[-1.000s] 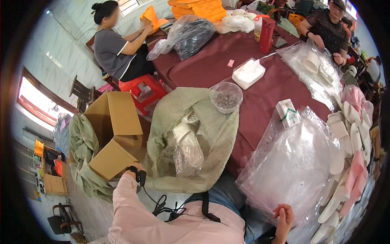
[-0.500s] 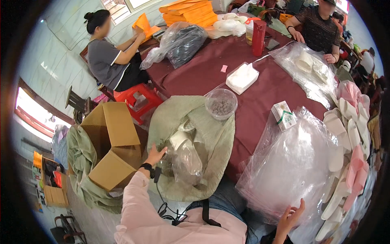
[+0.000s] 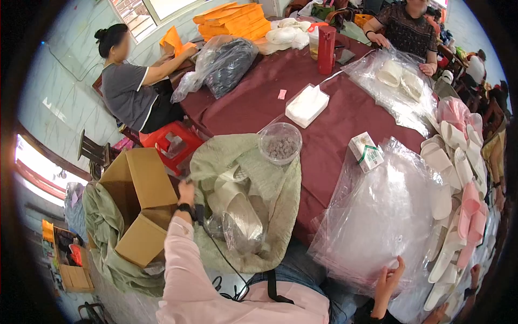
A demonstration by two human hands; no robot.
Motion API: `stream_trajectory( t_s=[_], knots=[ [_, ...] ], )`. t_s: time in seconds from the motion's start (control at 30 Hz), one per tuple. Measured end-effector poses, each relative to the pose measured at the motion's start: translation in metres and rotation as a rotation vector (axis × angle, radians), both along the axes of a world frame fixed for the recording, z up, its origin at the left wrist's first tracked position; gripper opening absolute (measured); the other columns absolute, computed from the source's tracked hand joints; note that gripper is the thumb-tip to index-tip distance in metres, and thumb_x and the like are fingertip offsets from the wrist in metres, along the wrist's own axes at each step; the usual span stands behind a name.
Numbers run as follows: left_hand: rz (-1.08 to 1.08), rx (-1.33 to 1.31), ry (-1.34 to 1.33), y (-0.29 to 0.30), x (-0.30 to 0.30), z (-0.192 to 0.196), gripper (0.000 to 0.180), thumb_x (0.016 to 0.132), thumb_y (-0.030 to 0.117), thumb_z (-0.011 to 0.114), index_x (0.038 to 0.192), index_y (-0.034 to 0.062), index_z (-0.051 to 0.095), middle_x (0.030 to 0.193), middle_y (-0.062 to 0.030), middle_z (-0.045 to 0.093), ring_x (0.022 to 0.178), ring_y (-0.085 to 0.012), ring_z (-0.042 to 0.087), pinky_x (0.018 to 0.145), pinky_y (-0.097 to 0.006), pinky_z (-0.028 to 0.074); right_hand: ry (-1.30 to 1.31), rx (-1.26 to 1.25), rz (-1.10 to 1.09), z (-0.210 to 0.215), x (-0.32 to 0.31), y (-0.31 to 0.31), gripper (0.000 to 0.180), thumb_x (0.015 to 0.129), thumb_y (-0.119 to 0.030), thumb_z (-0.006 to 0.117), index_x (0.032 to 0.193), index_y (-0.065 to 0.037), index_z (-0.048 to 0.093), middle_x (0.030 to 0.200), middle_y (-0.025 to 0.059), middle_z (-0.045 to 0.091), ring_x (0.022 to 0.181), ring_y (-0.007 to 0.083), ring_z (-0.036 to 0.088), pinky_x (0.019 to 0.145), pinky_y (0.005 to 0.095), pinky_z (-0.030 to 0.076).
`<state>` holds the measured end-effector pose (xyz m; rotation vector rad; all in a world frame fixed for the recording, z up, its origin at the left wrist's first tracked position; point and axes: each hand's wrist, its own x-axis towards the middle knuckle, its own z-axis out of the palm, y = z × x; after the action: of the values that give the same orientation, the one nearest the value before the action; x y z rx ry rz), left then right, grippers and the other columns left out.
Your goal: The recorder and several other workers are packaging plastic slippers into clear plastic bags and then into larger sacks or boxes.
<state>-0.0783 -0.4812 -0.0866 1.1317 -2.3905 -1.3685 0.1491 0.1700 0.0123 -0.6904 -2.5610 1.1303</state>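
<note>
My left hand (image 3: 186, 192) is at the left rim of a green woven sack (image 3: 280, 216), beside the open cardboard box (image 3: 154, 178). Its fingers look curled closed; what they hold, if anything, is hidden. Inside the sack lie pale slippers (image 3: 234, 202) in clear plastic wrapping. A black device with a cord hangs at my left wrist. Over the near edge of a stack of clear plastic bags (image 3: 377, 216) is my right hand (image 3: 387, 278), empty, with its fingers apart. A white and green small box (image 3: 367, 152) rests on the stack's far end.
A round clear tub (image 3: 280, 143) of grey lumps stands on the sack's far edge. Tissues (image 3: 307, 105) and a red cylinder (image 3: 326, 49) stand on the maroon-covered table. White and pink slippers (image 3: 470, 216) pile up at right. Two people sit across; another person's hands (image 3: 475, 276) show lower right.
My left hand has moved from over the slippers in the sack to its left rim, and its spread fingers have curled. The view has shifted slightly. Another person's hands have appeared lower right.
</note>
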Motion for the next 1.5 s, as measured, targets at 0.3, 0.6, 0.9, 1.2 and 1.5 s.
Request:
stream_trajectory(
  t_s=[0.3, 0.6, 0.9, 1.2, 1.5],
  knots=[
    [0.110, 0.003, 0.487, -0.088, -0.105, 0.102, 0.031, 0.084, 0.021, 0.056, 0.101, -0.0032, 0.059, 0.086, -0.0093, 0.064, 0.073, -0.0211, 0.061, 0.068, -0.033, 0.048, 0.012, -0.017, -0.024, -0.009, -0.001, 0.005, 0.050, 0.081, 0.002, 0.050, 0.129, -0.004, 0.039, 0.132, 0.0125, 0.037, 0.072, 0.0145, 0.047, 0.063, 0.0244, 0.041],
    [-0.129, -0.163, 0.417, -0.014, -0.136, 0.121, 0.070, 0.076, 0.014, 0.066, 0.136, 0.0022, 0.031, 0.135, -0.0160, 0.041, 0.121, -0.0248, 0.043, 0.098, -0.031, 0.036, 0.017, -0.020, -0.049, -0.008, -0.006, 0.004, 0.048, 0.081, 0.001, 0.052, 0.127, -0.004, 0.041, 0.131, 0.0125, 0.037, 0.068, 0.0136, 0.045, 0.061, 0.0229, 0.041],
    [-0.251, -0.663, -0.134, 0.071, -0.083, 0.096, 0.091, 0.072, 0.027, 0.068, 0.143, 0.0293, 0.011, 0.144, -0.0321, 0.008, 0.131, -0.0500, 0.015, 0.103, -0.061, 0.015, 0.062, -0.048, 0.005, -0.011, -0.003, 0.003, 0.050, 0.080, 0.001, 0.055, 0.127, -0.003, 0.041, 0.132, 0.0134, 0.036, 0.071, 0.0142, 0.047, 0.061, 0.0231, 0.041],
    [-0.973, -0.623, 0.187, 0.194, -0.048, 0.096, 0.054, 0.078, 0.032, 0.064, 0.123, 0.0106, 0.046, 0.126, -0.0189, 0.038, 0.117, -0.0371, 0.037, 0.096, -0.047, 0.031, 0.010, 0.019, 0.001, -0.011, -0.003, 0.004, 0.049, 0.079, 0.001, 0.054, 0.126, -0.002, 0.041, 0.129, 0.0157, 0.038, 0.087, 0.0200, 0.051, 0.064, 0.0242, 0.042],
    [-0.842, -0.706, 0.364, 0.227, -0.027, 0.096, 0.037, 0.083, 0.023, 0.058, 0.115, 0.0055, 0.049, 0.118, -0.0198, 0.045, 0.113, -0.0368, 0.039, 0.096, -0.046, 0.028, 0.019, 0.205, -0.034, 0.000, -0.009, -0.008, 0.045, 0.080, -0.007, 0.055, 0.122, 0.001, 0.042, 0.124, 0.0217, 0.043, 0.106, 0.0360, 0.049, 0.085, 0.0383, 0.043]
  ],
)
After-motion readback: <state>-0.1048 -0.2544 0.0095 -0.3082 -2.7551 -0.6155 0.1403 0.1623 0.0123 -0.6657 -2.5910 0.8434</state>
